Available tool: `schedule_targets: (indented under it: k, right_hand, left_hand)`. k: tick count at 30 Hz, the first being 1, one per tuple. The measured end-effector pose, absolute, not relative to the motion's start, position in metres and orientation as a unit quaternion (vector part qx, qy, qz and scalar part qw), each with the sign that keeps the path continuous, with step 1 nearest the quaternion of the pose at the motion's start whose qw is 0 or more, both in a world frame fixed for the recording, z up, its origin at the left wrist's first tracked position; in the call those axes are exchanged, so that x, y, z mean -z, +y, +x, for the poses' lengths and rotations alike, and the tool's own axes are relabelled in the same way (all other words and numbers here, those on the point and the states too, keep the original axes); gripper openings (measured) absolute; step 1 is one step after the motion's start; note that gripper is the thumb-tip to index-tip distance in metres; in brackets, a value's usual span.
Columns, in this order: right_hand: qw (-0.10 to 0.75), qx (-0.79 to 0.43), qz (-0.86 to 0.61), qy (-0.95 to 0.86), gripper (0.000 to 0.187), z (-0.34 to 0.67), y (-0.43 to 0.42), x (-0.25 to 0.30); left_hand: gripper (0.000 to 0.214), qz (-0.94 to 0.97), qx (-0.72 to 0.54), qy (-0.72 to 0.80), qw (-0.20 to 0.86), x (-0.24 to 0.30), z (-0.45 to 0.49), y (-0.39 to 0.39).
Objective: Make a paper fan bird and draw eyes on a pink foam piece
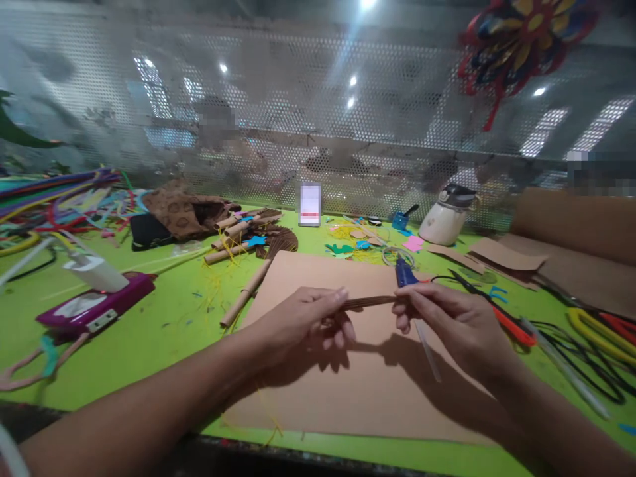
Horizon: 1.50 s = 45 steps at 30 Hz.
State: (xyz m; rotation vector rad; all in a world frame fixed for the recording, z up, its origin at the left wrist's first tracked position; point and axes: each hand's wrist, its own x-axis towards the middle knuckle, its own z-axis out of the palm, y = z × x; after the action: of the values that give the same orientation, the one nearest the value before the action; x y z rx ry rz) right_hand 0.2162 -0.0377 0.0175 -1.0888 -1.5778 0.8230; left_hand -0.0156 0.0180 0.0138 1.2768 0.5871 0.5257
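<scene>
The green table (163, 331) is wide and covered with craft things, and in its middle lies a big brown card sheet (348, 397). Above this sheet the person holds both hands close together. The left hand (308, 321) pinches one end of a thin brown paper roll (370, 302) between thumb and fingertips, with the other fingers curled under. The right hand (447, 324) pinches the other end in the same way. A clear stick (428, 352) comes out below this hand, but I cannot tell if it is gripped. The roll is almost level, in the air just over the sheet. To my eye, this work goes well if both pinches are light and even, so that the roll does not bend or open. At the back stands a white jar (444, 222) with a dark lid on it, so what is inside is hidden. Near it, a small blue pot (399, 220) has a dark handle standing inside.
</scene>
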Motion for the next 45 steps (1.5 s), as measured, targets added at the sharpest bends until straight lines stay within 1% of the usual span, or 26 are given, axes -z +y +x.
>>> schedule_targets:
  k: [2, 3, 6, 8, 11, 14, 16, 17, 19, 21, 23, 25, 27, 31, 35, 40, 45]
  right_hand:
    - [0.481, -0.287, -0.445, -0.699, 0.015, 0.218, -0.039, -0.021]
    - [0.467, -0.263, -0.440, -0.720, 0.016, 0.217, -0.039, -0.022]
    - [0.448, -0.222, -0.420, -0.757, 0.017, 0.214, -0.041, -0.022]
    - [0.453, -0.215, -0.419, -0.757, 0.015, 0.213, -0.042, -0.020]
    - [0.473, -0.255, -0.440, -0.720, 0.012, 0.215, -0.042, -0.017]
    - [0.489, -0.339, -0.483, -0.643, 0.019, 0.217, -0.041, -0.017]
    - [0.475, -0.391, -0.517, -0.595, 0.026, 0.217, -0.039, -0.018]
    - [0.464, -0.414, -0.530, -0.577, 0.029, 0.217, -0.037, -0.018]
    - [0.447, -0.464, -0.535, -0.547, 0.032, 0.215, -0.035, -0.018]
    - [0.448, -0.517, -0.515, -0.517, 0.033, 0.213, -0.035, -0.018]
    - [0.454, -0.555, -0.495, -0.491, 0.034, 0.211, -0.035, -0.017]
    - [0.462, -0.553, -0.496, -0.485, 0.035, 0.210, -0.037, -0.018]
    - [0.464, -0.517, -0.512, -0.505, 0.035, 0.209, -0.039, -0.019]
    - [0.463, -0.448, -0.541, -0.541, 0.033, 0.209, -0.041, -0.020]
    - [0.461, -0.428, -0.550, -0.549, 0.034, 0.211, -0.041, -0.017]
    - [0.455, -0.398, -0.554, -0.572, 0.032, 0.213, -0.041, -0.017]
    - [0.459, -0.399, -0.550, -0.572, 0.031, 0.212, -0.039, -0.019]
  left_hand:
    - [0.049, 0.559, -0.236, 0.269, 0.748, -0.016, -0.017, 0.017]
    - [0.050, 0.558, -0.220, 0.275, 0.752, -0.015, -0.018, 0.017]
    - [0.041, 0.572, -0.174, 0.283, 0.750, -0.013, -0.019, 0.016]
    - [0.035, 0.589, -0.179, 0.276, 0.738, -0.013, -0.019, 0.015]
    - [0.029, 0.626, -0.196, 0.283, 0.700, -0.016, -0.017, 0.013]
    - [0.024, 0.655, -0.210, 0.322, 0.650, -0.017, -0.012, 0.011]
    - [0.022, 0.701, -0.229, 0.346, 0.581, -0.016, -0.011, 0.009]
    - [0.021, 0.740, -0.243, 0.351, 0.520, -0.015, -0.011, 0.008]
    - [0.018, 0.825, -0.270, 0.339, 0.364, -0.012, -0.013, 0.006]
    - [0.015, 0.880, -0.287, 0.305, 0.223, -0.009, -0.016, 0.005]
    - [0.019, 0.902, -0.297, 0.280, 0.142, -0.006, -0.019, 0.003]
    - [0.023, 0.909, -0.308, 0.265, 0.097, -0.003, -0.020, 0.002]
    - [0.024, 0.910, -0.317, 0.255, 0.078, -0.002, -0.020, 0.002]
    - [0.023, 0.910, -0.324, 0.247, 0.074, -0.001, -0.019, 0.004]
    - [0.021, 0.910, -0.332, 0.241, 0.068, -0.004, -0.018, 0.003]
    - [0.022, 0.901, -0.331, 0.266, 0.091, -0.006, -0.016, -0.002]
    - [0.022, 0.907, -0.331, 0.251, 0.065, -0.004, -0.017, 0.002]
